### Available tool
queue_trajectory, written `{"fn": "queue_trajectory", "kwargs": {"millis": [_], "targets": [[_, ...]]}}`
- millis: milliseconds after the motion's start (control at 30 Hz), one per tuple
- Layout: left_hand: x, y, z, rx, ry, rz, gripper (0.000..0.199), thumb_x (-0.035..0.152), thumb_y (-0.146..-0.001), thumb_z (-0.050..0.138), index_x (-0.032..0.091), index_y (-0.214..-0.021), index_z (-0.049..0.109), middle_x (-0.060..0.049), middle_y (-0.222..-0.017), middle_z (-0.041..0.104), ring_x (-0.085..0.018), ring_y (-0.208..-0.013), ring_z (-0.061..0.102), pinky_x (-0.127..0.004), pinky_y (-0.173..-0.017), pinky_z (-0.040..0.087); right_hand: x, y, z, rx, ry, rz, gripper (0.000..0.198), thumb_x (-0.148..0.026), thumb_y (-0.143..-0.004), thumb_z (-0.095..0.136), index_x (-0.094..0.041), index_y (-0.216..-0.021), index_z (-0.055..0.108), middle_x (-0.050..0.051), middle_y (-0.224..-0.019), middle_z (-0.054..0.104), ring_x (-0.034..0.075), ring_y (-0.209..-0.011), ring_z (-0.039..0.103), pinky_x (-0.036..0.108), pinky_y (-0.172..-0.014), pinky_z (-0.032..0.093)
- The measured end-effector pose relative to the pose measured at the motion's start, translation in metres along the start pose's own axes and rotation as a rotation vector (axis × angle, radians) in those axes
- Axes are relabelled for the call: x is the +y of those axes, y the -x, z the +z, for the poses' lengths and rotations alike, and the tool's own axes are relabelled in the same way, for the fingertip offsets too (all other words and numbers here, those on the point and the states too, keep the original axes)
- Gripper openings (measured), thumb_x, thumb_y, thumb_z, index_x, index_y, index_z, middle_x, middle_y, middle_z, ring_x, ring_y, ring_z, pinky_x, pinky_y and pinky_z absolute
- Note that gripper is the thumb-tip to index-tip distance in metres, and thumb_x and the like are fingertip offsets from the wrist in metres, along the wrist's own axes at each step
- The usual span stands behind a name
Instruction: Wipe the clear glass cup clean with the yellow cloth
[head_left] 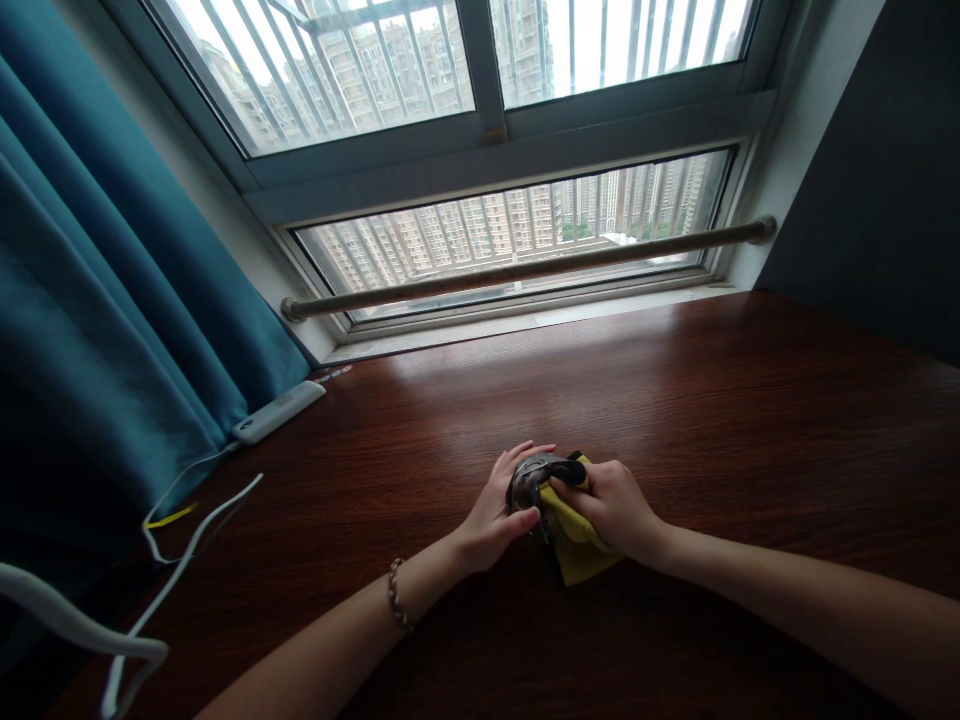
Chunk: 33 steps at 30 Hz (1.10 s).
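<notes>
**Rubbing a small shiny thing with a yellow cloth**

Two bare hands together on the dark brown wooden table (pixel 712 420), near the middle. Left hand (pixel 495 515) wrapped around a small round grey metal thing (pixel 531 478), fingers curled over its far side and thumb pressed on the near side. A firm grip, holding it steady. Hard to tell just what the metal thing is, being so small and half hidden. A beaded bracelet (pixel 397 595) on the left wrist.

Right hand (pixel 611 505) closed tight on a soft yellow cloth (pixel 574 545), bunched up, with a bit of black at its top edge. Cloth pressed right against the metal thing, its loose end lying flat on the table under the hand.

Looks like the wiping step, right in the middle of it. Next move, most likely: turn the metal thing a little in the left hand, then rub a fresh side. Needs a tight hold on the left and a gentle push on the right, to stop it slipping out.

Off to the left, a long blue curtain (pixel 112 300). Beside it, on the table edge, a white power strip (pixel 277 412) with white cords (pixel 187 550) trailing down. Behind the table, a big window with a brown wooden rail (pixel 525 270) across it and tall buildings outside.
</notes>
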<state>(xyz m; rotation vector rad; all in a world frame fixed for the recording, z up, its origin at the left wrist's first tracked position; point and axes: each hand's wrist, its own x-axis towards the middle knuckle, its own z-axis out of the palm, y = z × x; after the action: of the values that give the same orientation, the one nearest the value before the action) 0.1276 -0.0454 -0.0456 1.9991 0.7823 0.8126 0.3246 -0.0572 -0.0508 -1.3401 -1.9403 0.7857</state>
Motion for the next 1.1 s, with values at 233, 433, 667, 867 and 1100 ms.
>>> {"fn": "queue_trajectory", "kwargs": {"millis": [233, 433, 667, 867, 1100], "targets": [[-0.006, 0.003, 0.008, -0.011, -0.074, 0.069, 0.1, 0.056, -0.058, 0.079, 0.018, -0.138, 0.033, -0.016, -0.146, 0.025, -0.039, -0.134, 0.02, -0.053, -0.11, 0.013, -0.001, 0.0, 0.0, 0.046, -0.066, 0.059, 0.049, -0.056, -0.084, 0.043, -0.016, -0.07, 0.067, 0.005, -0.068, 0.065, 0.017, -0.063, 0.058, 0.025, -0.059, 0.035], [-0.006, 0.007, 0.012, 0.158, 0.053, 0.022, 0.094, 0.03, -0.063, 0.082, 0.017, -0.138, 0.027, -0.017, -0.135, 0.041, -0.034, -0.122, 0.043, -0.046, -0.107, 0.031, -0.001, -0.002, 0.0, 0.042, -0.13, 0.03, 0.054, -0.058, -0.086, 0.039, -0.015, -0.064, 0.064, 0.005, -0.062, 0.063, 0.015, -0.058, 0.055, 0.025, -0.057, 0.034], [-0.003, 0.013, 0.008, 0.167, 0.002, 0.01, 0.098, 0.032, -0.059, 0.083, 0.02, -0.14, 0.029, -0.014, -0.129, 0.048, -0.035, -0.12, 0.045, -0.046, -0.106, 0.032, -0.002, 0.0, -0.003, 0.01, -0.079, 0.05, 0.045, -0.055, -0.084, 0.045, -0.016, -0.075, 0.066, 0.006, -0.074, 0.066, 0.019, -0.068, 0.06, 0.026, -0.062, 0.037], [-0.003, 0.011, 0.003, 0.108, 0.009, 0.023, 0.089, 0.042, -0.065, 0.078, 0.018, -0.138, 0.034, -0.014, -0.131, 0.049, -0.037, -0.121, 0.044, -0.049, -0.108, 0.026, -0.003, 0.001, -0.003, -0.007, -0.072, 0.022, 0.043, -0.053, -0.085, 0.044, -0.016, -0.073, 0.062, 0.006, -0.072, 0.065, 0.018, -0.067, 0.058, 0.026, -0.061, 0.037], [-0.004, 0.008, 0.002, 0.046, 0.045, 0.004, 0.079, 0.054, -0.078, 0.062, 0.019, -0.141, 0.029, -0.013, -0.135, 0.046, -0.036, -0.126, 0.039, -0.051, -0.11, 0.021, 0.0, -0.001, 0.001, -0.006, -0.073, 0.037, 0.042, -0.05, -0.085, 0.044, -0.015, -0.077, 0.065, 0.007, -0.072, 0.065, 0.019, -0.067, 0.059, 0.027, -0.062, 0.037]]}}
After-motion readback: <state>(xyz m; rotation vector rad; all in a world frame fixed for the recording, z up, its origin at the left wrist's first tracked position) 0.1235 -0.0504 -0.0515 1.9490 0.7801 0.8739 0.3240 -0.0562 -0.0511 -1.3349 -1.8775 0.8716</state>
